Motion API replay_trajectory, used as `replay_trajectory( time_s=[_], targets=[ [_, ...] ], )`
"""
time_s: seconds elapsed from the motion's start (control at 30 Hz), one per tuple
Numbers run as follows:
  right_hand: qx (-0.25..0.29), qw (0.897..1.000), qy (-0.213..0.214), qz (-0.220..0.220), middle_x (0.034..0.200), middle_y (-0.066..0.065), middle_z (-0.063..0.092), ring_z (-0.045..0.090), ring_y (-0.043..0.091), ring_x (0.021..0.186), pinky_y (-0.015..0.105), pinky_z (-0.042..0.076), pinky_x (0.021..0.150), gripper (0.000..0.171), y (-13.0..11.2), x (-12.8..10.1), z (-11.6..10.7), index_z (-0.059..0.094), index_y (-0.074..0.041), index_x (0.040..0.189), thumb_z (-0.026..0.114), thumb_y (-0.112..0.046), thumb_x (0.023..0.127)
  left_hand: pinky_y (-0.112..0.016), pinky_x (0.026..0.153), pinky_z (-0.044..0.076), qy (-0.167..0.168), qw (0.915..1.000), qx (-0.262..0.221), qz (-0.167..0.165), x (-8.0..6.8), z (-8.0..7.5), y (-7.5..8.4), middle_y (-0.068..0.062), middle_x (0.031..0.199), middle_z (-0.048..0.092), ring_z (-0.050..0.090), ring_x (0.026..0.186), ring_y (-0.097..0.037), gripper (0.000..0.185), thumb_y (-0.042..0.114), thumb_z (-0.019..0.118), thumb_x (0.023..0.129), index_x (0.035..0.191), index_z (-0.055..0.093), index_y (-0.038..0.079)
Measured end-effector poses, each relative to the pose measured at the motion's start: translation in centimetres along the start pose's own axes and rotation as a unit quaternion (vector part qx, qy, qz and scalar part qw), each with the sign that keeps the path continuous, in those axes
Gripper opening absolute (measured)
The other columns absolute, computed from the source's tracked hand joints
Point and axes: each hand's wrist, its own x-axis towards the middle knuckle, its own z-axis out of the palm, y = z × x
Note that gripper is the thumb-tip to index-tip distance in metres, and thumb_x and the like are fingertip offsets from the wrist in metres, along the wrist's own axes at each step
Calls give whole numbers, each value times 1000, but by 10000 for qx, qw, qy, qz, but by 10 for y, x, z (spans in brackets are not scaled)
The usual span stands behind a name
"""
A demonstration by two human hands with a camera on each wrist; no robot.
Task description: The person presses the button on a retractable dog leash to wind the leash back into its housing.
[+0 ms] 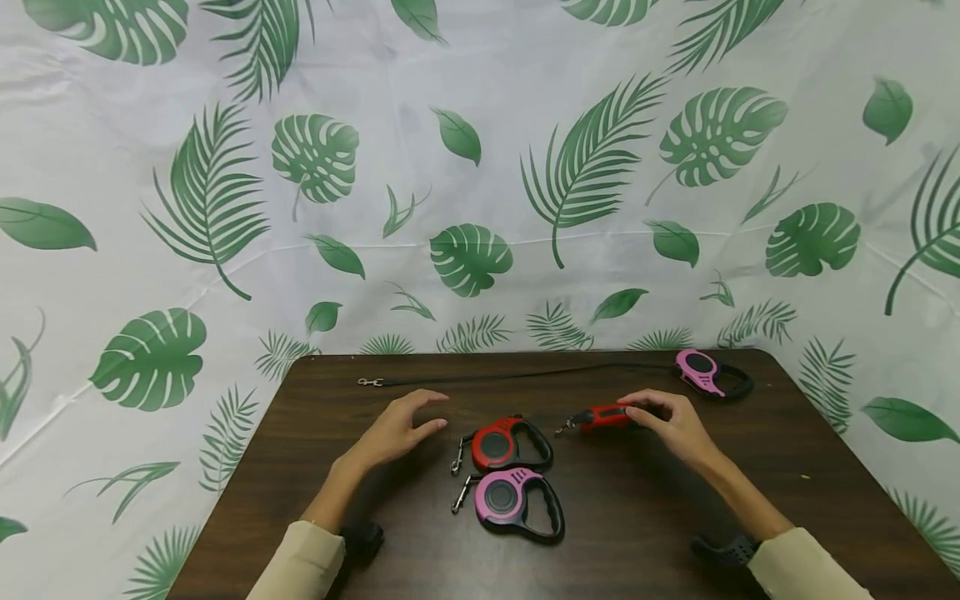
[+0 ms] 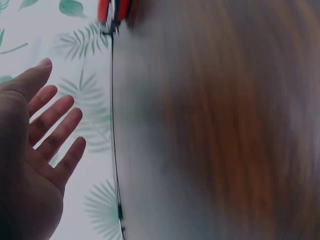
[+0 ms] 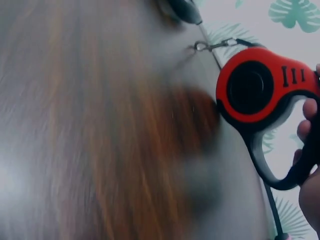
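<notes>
The table is dark wood-grain, smooth with a dull sheen; the leaf-printed backdrop looks like thin creased cloth or plastic sheet, matt. The red leash under the right hand is glossy hard plastic with a black handle; its clip is shiny metal; the sleeves are matt beige cloth.

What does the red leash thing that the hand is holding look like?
The red leash reel is a rounded, plastic-looking case with a black round middle, three black bars and a black loop handle. A metal clip sticks out of its far end. It stands on edge on the dark wooden table, and the right hand grips its handle.
</notes>
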Motion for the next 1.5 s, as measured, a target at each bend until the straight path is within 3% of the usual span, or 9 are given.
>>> replay_trajectory(
  time_s=[0.17, 0.33, 0.47, 0.53, 0.73, 1.13, 1.37, 1.5],
  targets=[
    [-414, 9987, -277, 79, 118, 4, 76, 64, 8, 101, 28, 52, 84, 20, -2, -8, -9, 77, -15, 121, 70, -10, 103, -55, 106, 51, 147, 9992, 375, -54, -5, -13, -17, -14, 137, 68, 63, 130, -35, 47, 19, 78, 98, 138, 64, -1],
    [-853, 9948, -522, -191, 111, -4, 76, 64, 9, 97, 33, 52, 85, 24, -5, -15, -15, 76, -21, 120, 75, -11, 99, -59, 105, 51, 300, 9968, 731, -141, -7, -28, -33, -20, 138, 65, 62, 129, -40, 53, 17, 81, 95, 140, 62, -3],
    [-1219, 9882, -663, -653, 99, -10, 71, 59, 14, 79, 27, 46, 67, 31, -4, -20, -18, 75, -22, 120, 81, -9, 93, -61, 103, 51, 417, 9938, 986, -285, -9, -40, -48, -22, 140, 63, 62, 127, -43, 56, 16, 81, 95, 143, 60, -4],
    [-1388, 9838, -724, -869, 95, -13, 68, 58, 13, 76, 27, 44, 63, 34, -2, -22, -19, 74, -22, 120, 84, -10, 90, -62, 102, 51, 473, 9926, 1062, -361, -9, -45, -55, -23, 140, 63, 62, 125, -44, 56, 15, 80, 95, 143, 59, -4],
    [-1781, 9736, -795, -1181, 92, -24, 66, 61, 3, 87, 33, 48, 78, 42, 5, -27, -16, 75, -22, 120, 92, -14, 82, -63, 105, 48, 462, 9901, 1142, -672, -11, -56, -75, -25, 141, 61, 60, 128, -47, 57, 13, 80, 95, 144, 58, -6],
    [-2590, 9518, -1008, -1298, 89, -26, 59, 56, -1, 89, 44, 52, 84, 60, 13, -35, -8, 71, -24, 126, 99, -27, 73, -66, 106, 46, 327, 9886, 1175, -888, -6, -59, -87, -30, 140, 61, 59, 126, -51, 55, 13, 79, 96, 141, 58, -9],
    [-2632, 9479, -1089, -1427, 89, -25, 60, 56, 0, 87, 43, 53, 82, 62, 13, -36, -5, 72, -19, 126, 100, -28, 72, -65, 104, 47, 361, 9892, 1107, -889, -7, -58, -98, -31, 136, 62, 61, 122, -51, 51, 10, 80, 95, 137, 61, -11],
    [-2797, 9451, -1074, -1304, 91, -26, 60, 55, 1, 91, 40, 50, 83, 62, 11, -38, -6, 71, -23, 128, 98, -40, 75, -65, 106, 47, 331, 9886, 1036, -1039, -8, -58, -103, -31, 137, 61, 59, 125, -51, 50, 12, 79, 96, 137, 61, -10]
  ],
)
